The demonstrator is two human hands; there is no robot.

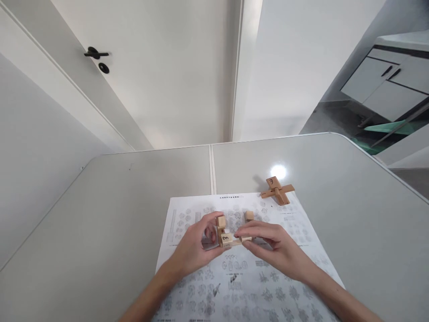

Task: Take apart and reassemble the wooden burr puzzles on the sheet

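Note:
My left hand (pixel 197 243) is closed around the left end of a light wooden puzzle assembly (pixel 226 239), whose near block bears a handwritten "3". From the other side, my right hand (pixel 276 241) pinches a small wooden piece (pixel 246 239) at the assembly's right part; whether that piece is joined to the rest I cannot tell. Just beyond my right fingers a square block end (pixel 250 215) shows, its lower part hidden. Under both hands lies a large printed sheet (pixel 187 205) covered with small puzzle diagrams.
A darker wooden cross-shaped puzzle piece (pixel 277 190) with handwritten marks rests at the sheet's far right corner. The grey table (pixel 134 201) has a seam strip (pixel 212 170) and rounded far corners. Behind it stand a white door (pixel 161 67) with a black handle (pixel 95 53) and, at right, white cabinets (pixel 385 80).

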